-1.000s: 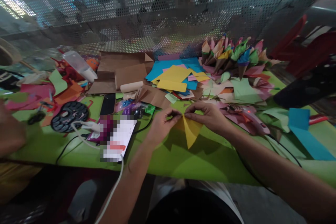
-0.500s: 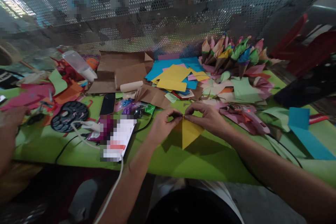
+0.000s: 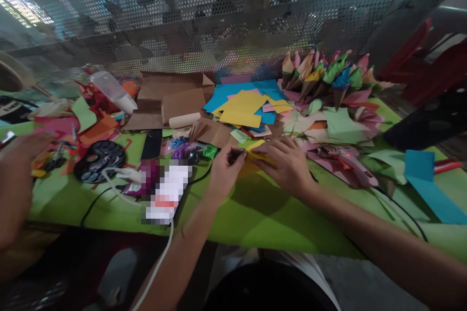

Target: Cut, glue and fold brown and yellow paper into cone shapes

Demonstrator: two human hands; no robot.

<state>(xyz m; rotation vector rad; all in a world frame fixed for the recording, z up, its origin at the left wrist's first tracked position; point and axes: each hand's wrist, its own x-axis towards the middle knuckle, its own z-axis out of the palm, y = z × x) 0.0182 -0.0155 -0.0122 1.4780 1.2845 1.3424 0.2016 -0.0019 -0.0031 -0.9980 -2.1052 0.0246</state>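
Observation:
A folded yellow paper piece (image 3: 255,146) lies between my two hands on the green table cover (image 3: 255,214). My left hand (image 3: 225,167) pinches its near left edge with curled fingers. Over its right part my right hand (image 3: 286,163) rests palm down, fingers pressed on the paper and hiding most of it. Both forearms reach in from the bottom of the view.
A phone (image 3: 166,192) on a white cable lies left of my hands, beside a black phone (image 3: 152,144) and a dark round disc (image 3: 97,160). Coloured paper sheets (image 3: 244,104), brown card (image 3: 175,99), paper cones (image 3: 321,77) and a glue gun (image 3: 348,165) crowd the back. Another person's hand (image 3: 18,170) is at far left.
The yellow piece hung point-down between my fingertips; now it lies folded flat on the table under my right hand. The other person's hand at left has moved further in.

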